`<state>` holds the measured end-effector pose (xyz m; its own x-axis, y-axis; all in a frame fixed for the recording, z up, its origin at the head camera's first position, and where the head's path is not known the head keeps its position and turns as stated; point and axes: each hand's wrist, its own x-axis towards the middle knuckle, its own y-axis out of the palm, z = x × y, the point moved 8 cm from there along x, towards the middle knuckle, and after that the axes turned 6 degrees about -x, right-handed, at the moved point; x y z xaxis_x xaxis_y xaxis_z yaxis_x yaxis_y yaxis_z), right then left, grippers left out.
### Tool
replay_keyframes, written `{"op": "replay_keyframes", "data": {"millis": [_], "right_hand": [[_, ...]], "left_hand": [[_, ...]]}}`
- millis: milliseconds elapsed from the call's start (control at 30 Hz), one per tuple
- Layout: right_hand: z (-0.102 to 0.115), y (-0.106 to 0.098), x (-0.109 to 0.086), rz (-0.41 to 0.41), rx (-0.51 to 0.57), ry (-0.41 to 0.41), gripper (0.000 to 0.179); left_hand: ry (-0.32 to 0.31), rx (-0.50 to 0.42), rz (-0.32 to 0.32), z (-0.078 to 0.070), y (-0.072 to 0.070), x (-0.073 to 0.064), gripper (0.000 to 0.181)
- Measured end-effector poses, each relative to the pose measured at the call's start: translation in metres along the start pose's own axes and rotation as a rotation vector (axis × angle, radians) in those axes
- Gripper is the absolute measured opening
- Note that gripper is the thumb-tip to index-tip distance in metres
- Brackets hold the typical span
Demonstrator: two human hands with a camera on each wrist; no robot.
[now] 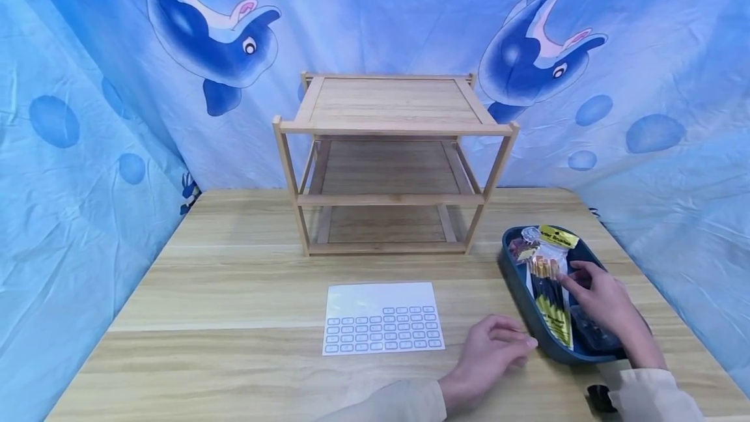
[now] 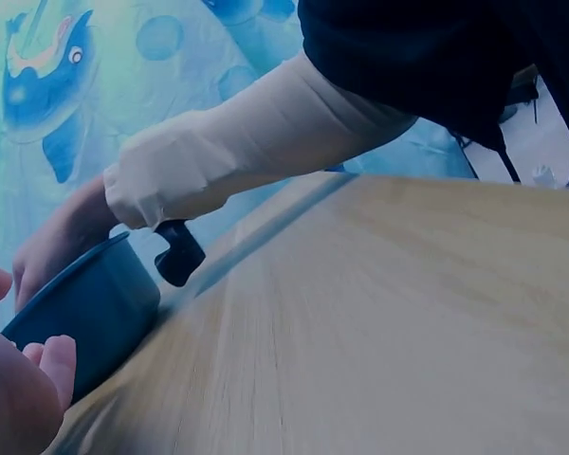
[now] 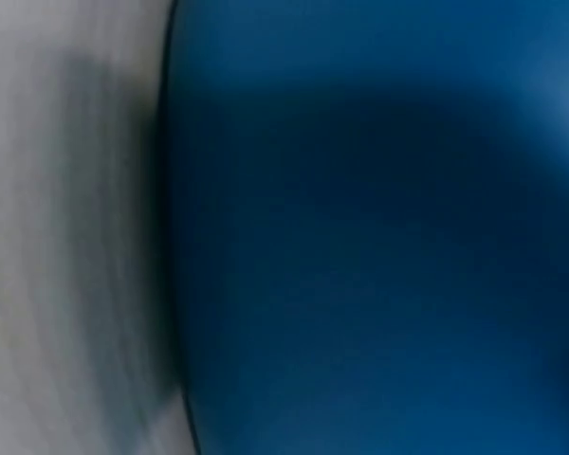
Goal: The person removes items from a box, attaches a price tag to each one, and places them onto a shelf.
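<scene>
A dark blue oval tub (image 1: pixel 527 308) stands at the right of the table. Inside it lies a packet of artist brushes (image 1: pixel 549 285) with a yellow top and bottom. A small dark reddish packet (image 1: pixel 521 249) is at its upper left, and a dark plastic-looking item (image 1: pixel 593 331) sits low on the right. My right hand (image 1: pixel 600 295) reaches over the tub, fingers loosely bent, thumb and fingertips right at the packet's edge. Just outside the tub's near left side is my left hand (image 1: pixel 492 350), fingers relaxed and holding nothing. The right wrist view shows only the tub's blue wall (image 3: pixel 360 284).
A white sheet (image 1: pixel 375 301) printed with rows of small numbered boxes lies at the middle of the table. Behind it stands a three-tier wooden shelf (image 1: pixel 395 199). Blue dolphin-print curtains (image 1: pixel 375 12) hang around the table's back and sides.
</scene>
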<state>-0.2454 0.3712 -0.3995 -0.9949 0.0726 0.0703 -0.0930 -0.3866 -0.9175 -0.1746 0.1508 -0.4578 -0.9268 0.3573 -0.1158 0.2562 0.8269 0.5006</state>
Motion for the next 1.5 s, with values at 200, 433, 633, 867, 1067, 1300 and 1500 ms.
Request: {"op": "replay_keyframes", "data": {"millis": [200, 433, 633, 867, 1067, 1300, 1500], "right_hand": [[-0.003, 0.002, 0.007, 0.032, 0.009, 0.02, 0.061], [-0.008, 0.002, 0.006, 0.009, 0.01, 0.035, 0.062], [-0.01, 0.002, 0.009, 0.005, 0.007, 0.047, 0.06], [-0.014, 0.004, 0.013, 0.038, 0.023, 0.093, 0.061], [-0.019, 0.009, 0.015, 0.097, 0.048, 0.126, 0.065], [-0.025, 0.013, 0.014, 0.142, 0.151, 0.167, 0.065], [-0.027, 0.016, 0.016, 0.155, 0.157, 0.19, 0.06]], "left_hand": [[-0.024, -0.071, -0.038, 0.005, 0.01, 0.003, 0.021], [-0.042, -0.078, -0.07, 0.01, 0.016, 0.005, 0.021], [-0.043, -0.093, -0.106, 0.012, 0.021, 0.008, 0.022], [-0.074, -0.066, -0.129, 0.015, 0.027, 0.008, 0.023], [-0.121, -0.108, -0.153, 0.017, 0.029, 0.007, 0.023], [-0.105, -0.188, -0.157, 0.019, 0.033, 0.011, 0.026], [-0.101, -0.198, -0.158, 0.02, 0.034, 0.014, 0.028]]}}
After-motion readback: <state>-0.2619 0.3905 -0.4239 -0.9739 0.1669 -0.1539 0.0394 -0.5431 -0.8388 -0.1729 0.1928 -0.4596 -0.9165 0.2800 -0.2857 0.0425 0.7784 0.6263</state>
